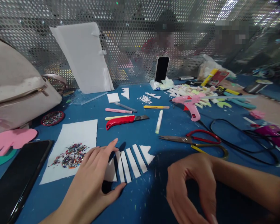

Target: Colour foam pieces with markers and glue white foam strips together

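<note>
My left hand (95,174) rests on the blue table with thumb and forefinger spread apart around a row of white foam strips (124,166). At the row's right end lies a notched white foam piece (147,153); a wider white piece (110,171) sits partly behind my left fingers. To the right, my right hand (191,183) is bent downward, thumb and fingers curving together into a loop. Its fingertips meet at the bottom edge of the picture, where anything between them is hidden. Scissors (177,139) with a red handle lie beyond my right hand.
A sheet of paper with colourful beads (71,155) and a black phone (21,177) lie left. Beyond are a red-handled knife (121,120), several markers (156,107) and a pink glue gun (191,104) with its cord. A backpack (18,87) stands far left; a phone (162,69) leans upright behind.
</note>
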{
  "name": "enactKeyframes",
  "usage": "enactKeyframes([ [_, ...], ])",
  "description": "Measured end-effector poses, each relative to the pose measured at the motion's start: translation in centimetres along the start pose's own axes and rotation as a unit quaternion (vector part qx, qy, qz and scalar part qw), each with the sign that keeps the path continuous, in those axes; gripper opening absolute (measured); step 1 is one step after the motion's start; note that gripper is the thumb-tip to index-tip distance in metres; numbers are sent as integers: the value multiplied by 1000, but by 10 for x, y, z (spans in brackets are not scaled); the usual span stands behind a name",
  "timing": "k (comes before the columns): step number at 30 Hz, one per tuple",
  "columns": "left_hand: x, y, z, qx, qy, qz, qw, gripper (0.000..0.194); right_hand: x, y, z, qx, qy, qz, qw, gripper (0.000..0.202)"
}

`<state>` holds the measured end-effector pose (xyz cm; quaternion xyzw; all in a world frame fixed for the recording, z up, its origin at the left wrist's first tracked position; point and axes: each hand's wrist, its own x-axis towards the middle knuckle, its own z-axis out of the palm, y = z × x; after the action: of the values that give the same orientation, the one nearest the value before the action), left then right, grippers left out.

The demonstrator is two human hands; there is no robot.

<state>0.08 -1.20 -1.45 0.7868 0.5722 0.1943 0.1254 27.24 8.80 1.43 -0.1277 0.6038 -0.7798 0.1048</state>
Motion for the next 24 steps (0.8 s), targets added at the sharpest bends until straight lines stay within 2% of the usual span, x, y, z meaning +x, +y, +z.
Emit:
enactKeyframes([
  [5,-1,-2,0,15,-5,14,1000,86,-8,0,-6,-123,9,-34,992,33],
  [9,-2,-4,0,33,2,22,999,88,-12,-1,-7,-178,49,2,983,32],
  [17,7,7,5,32,3,42,999,93,-12,-4,-6,-172,38,3,984,31],
  [22,11,13,10,30,2,46,998,91,-16,2,-4,-139,12,13,990,18],
  [24,11,14,10,28,-2,41,999,91,-16,4,-3,-137,19,4,990,15],
])
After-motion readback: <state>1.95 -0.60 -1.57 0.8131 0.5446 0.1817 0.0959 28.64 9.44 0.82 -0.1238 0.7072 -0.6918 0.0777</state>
